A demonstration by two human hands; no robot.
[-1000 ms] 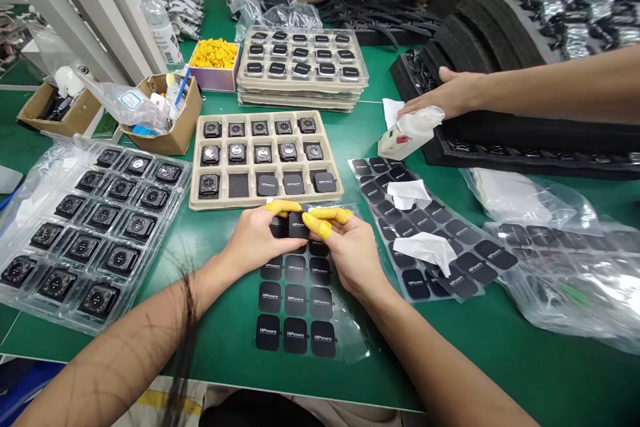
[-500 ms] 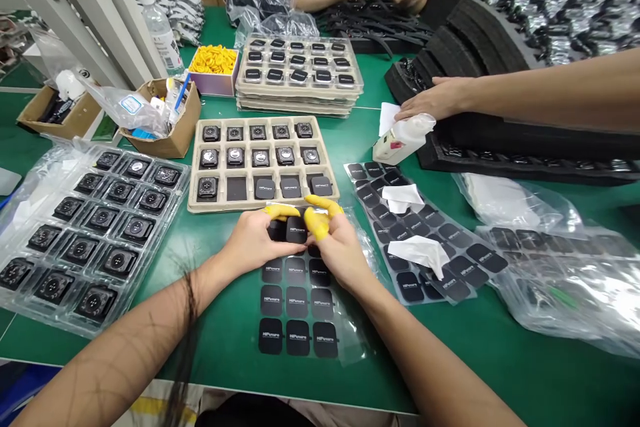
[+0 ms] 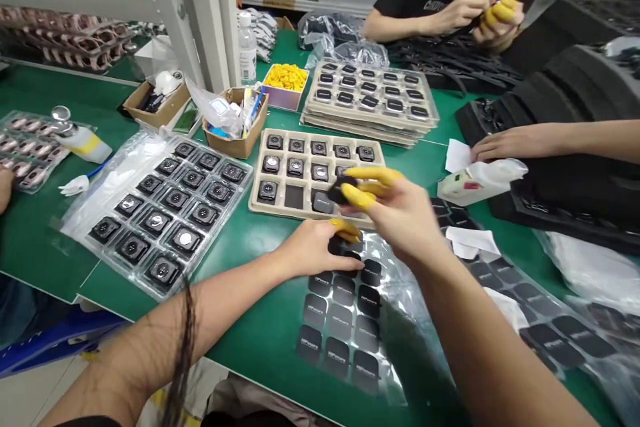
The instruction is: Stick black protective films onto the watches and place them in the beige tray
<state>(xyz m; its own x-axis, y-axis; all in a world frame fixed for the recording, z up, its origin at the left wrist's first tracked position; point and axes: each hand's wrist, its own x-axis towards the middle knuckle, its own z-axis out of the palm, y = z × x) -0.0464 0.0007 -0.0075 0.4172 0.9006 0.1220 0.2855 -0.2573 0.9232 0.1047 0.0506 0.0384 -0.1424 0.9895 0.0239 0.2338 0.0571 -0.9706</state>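
Observation:
My right hand (image 3: 400, 207), with yellow finger cots on its fingertips, pinches a black smartwatch body (image 3: 340, 191) over the front right part of a beige tray (image 3: 256, 197). Blur hides that watch's details. Several more watch bodies sit in the tray's pockets, and one front pocket shows only its dark bottom. Just below the tray, my left hand (image 3: 320, 247) rests on a clear sheet of black square films (image 3: 341, 321) with white lettering. Its thumb lies stretched out, apart from the yellow-capped fingers, and nothing shows between them.
On the left lies a clear blister tray (image 3: 165, 233) of watches. Behind stand a parts box (image 3: 240, 140), a box of yellow finger cots (image 3: 285, 83) and stacked trays (image 3: 367, 103). A white bottle (image 3: 475, 181) stands right, near another person's hand (image 3: 520, 141). Another person works opposite.
My right hand has lifted the smartwatch away from the film sheet and moved it up over the beige tray. My left hand stays at the sheet. The view has swung left.

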